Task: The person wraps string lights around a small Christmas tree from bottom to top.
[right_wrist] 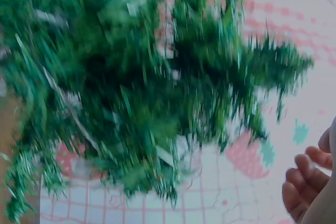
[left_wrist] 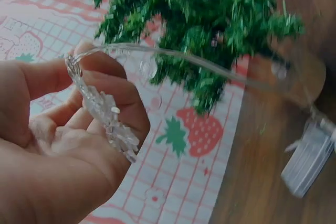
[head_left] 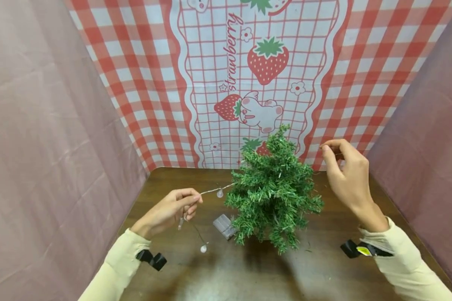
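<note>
A small green artificial Christmas tree (head_left: 276, 190) stands upright on the table. To its left, my left hand (head_left: 169, 211) pinches a clear string of lights (head_left: 212, 190), which runs taut to the branches. In the left wrist view a bunched part of the light string (left_wrist: 107, 119) lies against the curled fingers. Round bulbs (head_left: 203, 248) dangle from the wire. My right hand (head_left: 348, 175) is raised to the right of the tree, apart from it, fingers loosely bent; I see nothing held there. A stretch of wire (right_wrist: 71, 111) crosses the branches in the blurred right wrist view.
A clear battery box (head_left: 224, 226) lies on the brown wooden table (head_left: 173, 267) at the tree's lower left. Behind hangs a red-and-white strawberry cloth (head_left: 211, 54). Pinkish curtains (head_left: 52, 146) close off both sides.
</note>
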Demonstrator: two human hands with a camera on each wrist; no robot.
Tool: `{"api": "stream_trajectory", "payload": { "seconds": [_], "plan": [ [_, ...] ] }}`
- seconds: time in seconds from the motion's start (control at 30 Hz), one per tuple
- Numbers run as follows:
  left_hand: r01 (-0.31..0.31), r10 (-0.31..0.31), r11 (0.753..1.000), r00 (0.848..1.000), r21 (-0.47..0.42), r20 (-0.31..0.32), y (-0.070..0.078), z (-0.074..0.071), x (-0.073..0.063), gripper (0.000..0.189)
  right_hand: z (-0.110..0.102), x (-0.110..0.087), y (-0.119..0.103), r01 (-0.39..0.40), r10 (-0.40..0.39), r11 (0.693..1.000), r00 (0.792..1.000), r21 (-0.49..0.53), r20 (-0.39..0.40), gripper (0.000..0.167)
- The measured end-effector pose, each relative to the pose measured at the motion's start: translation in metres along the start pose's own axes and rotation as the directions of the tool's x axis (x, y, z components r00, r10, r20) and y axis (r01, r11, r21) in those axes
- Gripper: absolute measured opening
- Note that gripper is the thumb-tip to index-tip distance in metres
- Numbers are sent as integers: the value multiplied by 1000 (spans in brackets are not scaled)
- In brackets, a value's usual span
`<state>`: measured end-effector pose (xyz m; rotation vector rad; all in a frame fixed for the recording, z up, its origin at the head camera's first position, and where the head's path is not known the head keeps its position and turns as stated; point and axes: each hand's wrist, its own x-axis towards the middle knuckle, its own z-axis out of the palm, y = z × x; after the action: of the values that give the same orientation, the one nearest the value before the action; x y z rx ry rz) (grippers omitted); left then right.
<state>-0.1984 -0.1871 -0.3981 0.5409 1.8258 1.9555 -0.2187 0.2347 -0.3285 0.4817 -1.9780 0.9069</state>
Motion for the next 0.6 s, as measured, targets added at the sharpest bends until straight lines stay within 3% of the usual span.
{"api": "stream_trajectory", "payload": {
  "seconds": [0.07, 0.13, 0.23, 0.3, 0.37, 0.43, 0.6],
  "plan": [
    [-11, 11, 999, 1000, -33, 5, -3, 4, -2, 17, 1, -9, -11, 111, -111, 994, 993, 7, -28, 18],
    [-16, 17, 998, 1000, -55, 6, -5, 7, -5, 17, 5, -17, -26, 236, -235, 971, 971, 26, -41, 22],
    [-20, 20, 997, 1000, -80, 4, -8, 9, -10, 18, 16, -29, -50, 419, -418, 905, 908, 75, -34, 30],
    [-26, 26, 994, 1000, -105, 0, -10, 10, -12, 17, 26, -41, -66, 486, -488, 865, 873, 128, -11, 30],
    [-37, 36, 991, 999, -127, -8, -11, 13, -13, 16, 38, -57, -78, 504, -520, 842, 853, 194, 45, 26],
    [-48, 47, 988, 999, -147, -12, -12, 17, -14, 14, 53, -77, -88, 475, -515, 842, 848, 255, 123, 22],
    [-65, 65, 983, 998, -170, -7, -14, 28, -13, 13, 95, -134, -110, 265, -327, 942, 866, 207, 379, 35]
  ]
}}
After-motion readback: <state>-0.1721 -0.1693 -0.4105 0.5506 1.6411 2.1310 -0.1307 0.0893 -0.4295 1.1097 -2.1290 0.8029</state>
